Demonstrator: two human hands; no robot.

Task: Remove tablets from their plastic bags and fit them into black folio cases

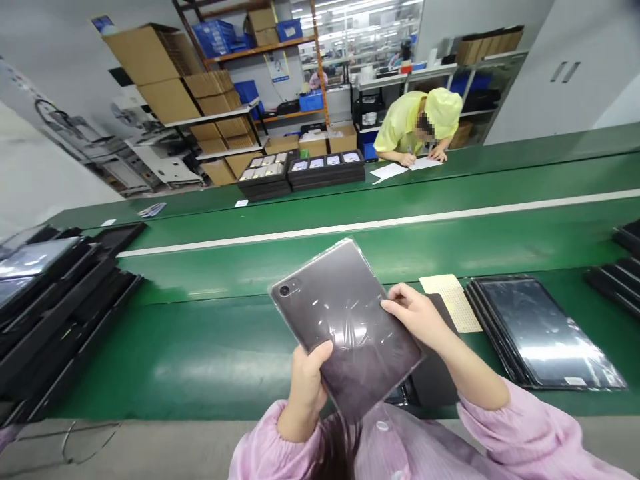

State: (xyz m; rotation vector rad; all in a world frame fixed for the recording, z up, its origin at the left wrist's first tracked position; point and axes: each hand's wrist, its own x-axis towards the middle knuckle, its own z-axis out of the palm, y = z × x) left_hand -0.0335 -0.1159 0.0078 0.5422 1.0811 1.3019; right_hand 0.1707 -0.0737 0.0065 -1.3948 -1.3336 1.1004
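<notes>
A green belt (210,347) carries black trays (305,175) and stacked screens (543,333) (a person in yellow (415,123) writes on paper (425,163) beyond).

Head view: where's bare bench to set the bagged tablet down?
Widest free patch: green bench between the left tray stack and the bagged tablet held by left hand and right hand. The green lane beyond, up to the white line, is also bare. Crowded right: perforated sheet, screen stack, black trays.

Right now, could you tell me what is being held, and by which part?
A wrapped tablet: left hand on its lower-left edge, right hand on its upper-right edge.
</notes>
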